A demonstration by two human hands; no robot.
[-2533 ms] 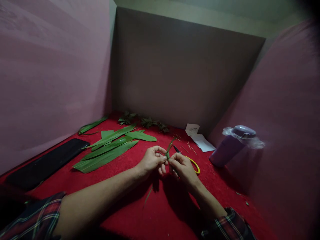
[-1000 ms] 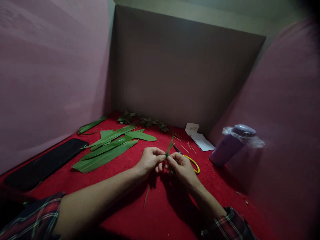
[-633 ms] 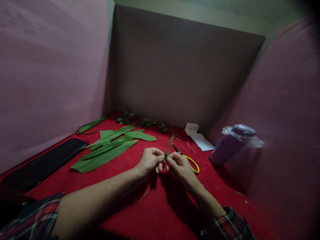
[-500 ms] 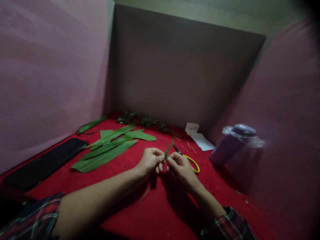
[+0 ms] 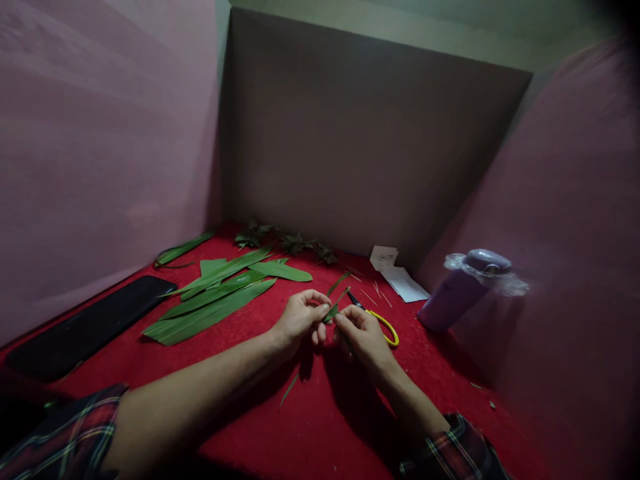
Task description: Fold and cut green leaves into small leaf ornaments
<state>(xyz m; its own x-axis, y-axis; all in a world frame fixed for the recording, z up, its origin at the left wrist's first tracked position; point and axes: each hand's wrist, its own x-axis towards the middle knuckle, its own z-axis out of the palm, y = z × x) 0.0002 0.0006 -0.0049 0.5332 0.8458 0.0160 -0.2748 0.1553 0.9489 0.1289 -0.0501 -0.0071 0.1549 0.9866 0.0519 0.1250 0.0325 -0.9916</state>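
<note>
Between my two hands is a folded piece of green leaf (image 5: 331, 313), with thin ends sticking up above the fingers. My left hand (image 5: 303, 317) pinches its left side between thumb and forefinger. On the right side, the thumb and forefinger of my right hand (image 5: 361, 330) are closed at the leaf's edge. Scissors with yellow handles (image 5: 390, 329) lie just beyond my right hand, their dark blades partly hidden. Long green leaves (image 5: 220, 310) are spread in a loose pile to the left of my hands.
A red cloth (image 5: 320, 427) covers the table. At left lies a black flat object (image 5: 85, 327); leafy sprigs (image 5: 295, 243) line the back. Thin sticks (image 5: 377, 292), white papers (image 5: 405, 283) and a purple bottle (image 5: 455, 297) with clear plastic are at right. Walls enclose three sides.
The leaf piece between my fingers has turned; its upright strip now leans differently and shows as two separate ends. My hands have stayed in nearly the same place.
</note>
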